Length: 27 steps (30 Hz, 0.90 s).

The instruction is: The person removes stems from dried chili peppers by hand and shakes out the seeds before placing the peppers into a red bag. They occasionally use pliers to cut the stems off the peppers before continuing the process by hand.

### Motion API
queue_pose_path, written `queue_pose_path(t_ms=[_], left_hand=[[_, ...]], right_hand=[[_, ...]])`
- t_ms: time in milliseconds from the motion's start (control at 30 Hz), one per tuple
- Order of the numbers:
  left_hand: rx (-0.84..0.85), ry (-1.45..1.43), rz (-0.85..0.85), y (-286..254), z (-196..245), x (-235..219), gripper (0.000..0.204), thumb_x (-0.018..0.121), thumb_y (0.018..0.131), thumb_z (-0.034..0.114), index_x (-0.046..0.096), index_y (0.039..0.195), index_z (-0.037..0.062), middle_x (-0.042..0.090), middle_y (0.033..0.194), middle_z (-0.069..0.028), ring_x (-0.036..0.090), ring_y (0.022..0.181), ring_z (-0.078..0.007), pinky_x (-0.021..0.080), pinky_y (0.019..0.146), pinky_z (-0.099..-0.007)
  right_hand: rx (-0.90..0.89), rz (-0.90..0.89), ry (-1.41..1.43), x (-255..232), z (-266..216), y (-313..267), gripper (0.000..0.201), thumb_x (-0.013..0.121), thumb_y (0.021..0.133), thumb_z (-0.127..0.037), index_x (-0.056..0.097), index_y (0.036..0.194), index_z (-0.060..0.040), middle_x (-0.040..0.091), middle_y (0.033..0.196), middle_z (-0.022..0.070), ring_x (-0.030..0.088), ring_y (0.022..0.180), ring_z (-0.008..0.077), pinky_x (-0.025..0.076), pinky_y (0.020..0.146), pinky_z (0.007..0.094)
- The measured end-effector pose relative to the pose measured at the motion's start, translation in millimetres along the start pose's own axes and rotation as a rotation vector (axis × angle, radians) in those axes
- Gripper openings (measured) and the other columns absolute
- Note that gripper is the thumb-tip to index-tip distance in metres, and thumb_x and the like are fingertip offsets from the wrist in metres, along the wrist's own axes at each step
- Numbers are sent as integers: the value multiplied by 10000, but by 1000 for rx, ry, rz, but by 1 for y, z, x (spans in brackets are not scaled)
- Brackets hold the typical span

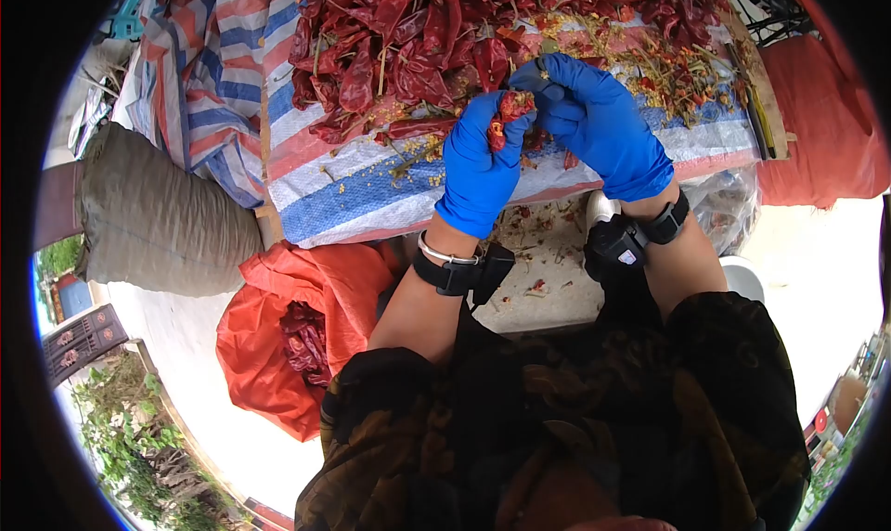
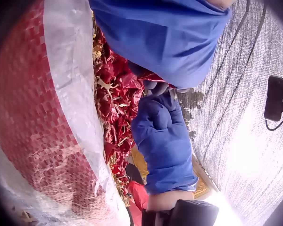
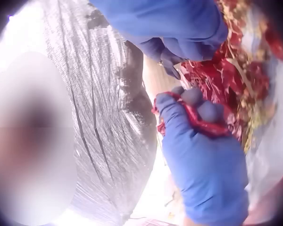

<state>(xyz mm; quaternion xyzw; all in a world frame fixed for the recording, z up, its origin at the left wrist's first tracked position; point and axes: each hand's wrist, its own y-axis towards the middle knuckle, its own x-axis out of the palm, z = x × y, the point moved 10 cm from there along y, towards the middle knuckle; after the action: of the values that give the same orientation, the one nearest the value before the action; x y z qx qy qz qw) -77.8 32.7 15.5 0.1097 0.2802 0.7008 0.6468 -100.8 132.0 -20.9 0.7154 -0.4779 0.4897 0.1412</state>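
Note:
My blue-gloved left hand (image 1: 480,164) grips a torn dried red chili pepper (image 1: 511,107), raised above the striped sheet's near edge. Yellowish seeds show on the pepper's upper end. In the right wrist view, the red chili skin runs between the left thumb and the curled fingers. My right hand (image 1: 599,127), also gloved in blue, is just right of the left one. Its fingers are curled, with thumb and fingertips close together near the pepper. Beyond both hands lies a large heap of dried red chilies (image 1: 408,44).
Loose seeds and stems (image 1: 682,76) lie on the red, white and blue striped sheet (image 1: 325,201). An open orange-red sack (image 1: 306,280) holding chilies stands at lower left. Beside the table are a full grey-brown sack (image 1: 167,211) and a red sack (image 1: 821,123).

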Motion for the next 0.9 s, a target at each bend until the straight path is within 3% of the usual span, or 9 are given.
queue_pose_path(t_ms=[67,100,167,200,300,533,633,800,900], left_hand=[[-142,-212,110,-2,-9,-10,133,558,840,113,518,955,60,585,807,-42,548,668,-122,454,610,-248],[-284,-426,212,-4,-22,-16,116,557,844,128,517,932,63,582,795,-35,530,640,-106,440,582,-231],[-310,-528,297,-1,-27,-27,117,595,820,126,513,889,78,571,756,-25,497,600,-86,399,536,-210],[-305,-459,391,0,-29,-40,130,613,807,121,512,880,83,562,739,-18,494,593,-85,393,527,-212],[-362,-434,536,-3,-34,-56,175,659,767,94,505,852,100,542,696,0,486,567,-81,374,500,-216],[-389,-479,585,-4,-38,-60,197,664,757,71,498,859,104,542,677,1,487,545,-79,374,495,-208],[-388,-443,563,-4,-42,-60,191,656,761,68,498,862,101,544,669,-6,497,543,-85,381,495,-211],[-419,-444,489,2,-36,-56,156,634,773,65,500,851,85,555,660,-22,517,552,-96,406,512,-225],[-444,-530,392,7,-38,-43,124,618,780,60,505,830,70,570,675,-37,533,563,-108,426,530,-240]], right_hand=[[-380,187,-660,-3,-57,-12,171,549,829,-166,613,940,-52,567,693,-12,411,514,47,364,503,188],[-384,181,-663,-9,-62,-9,171,549,829,-166,613,940,-52,567,693,-12,411,514,47,364,503,188],[-852,443,-1294,-6,-105,-30,177,568,797,-118,610,963,-75,600,782,12,517,628,104,442,608,229],[-936,499,-1540,4,-111,-36,270,588,754,-88,604,1023,-116,601,950,66,566,832,194,448,773,305],[-1127,638,-2073,32,-108,-41,369,598,727,-103,587,1092,-157,548,1097,111,521,983,259,402,858,358],[-912,121,-2184,66,-23,-3,523,650,712,-272,500,1207,-199,488,1195,118,447,1074,296,350,910,410],[-691,317,-2232,45,-17,11,531,638,731,-220,472,1236,-230,461,1230,118,433,1080,319,367,907,403],[-873,414,-2119,37,-50,5,389,633,719,-134,582,1105,-129,631,873,89,574,825,256,458,742,338],[-1090,280,-1855,36,-63,-4,361,603,736,-143,580,1096,-149,619,920,96,574,815,267,462,688,333]])
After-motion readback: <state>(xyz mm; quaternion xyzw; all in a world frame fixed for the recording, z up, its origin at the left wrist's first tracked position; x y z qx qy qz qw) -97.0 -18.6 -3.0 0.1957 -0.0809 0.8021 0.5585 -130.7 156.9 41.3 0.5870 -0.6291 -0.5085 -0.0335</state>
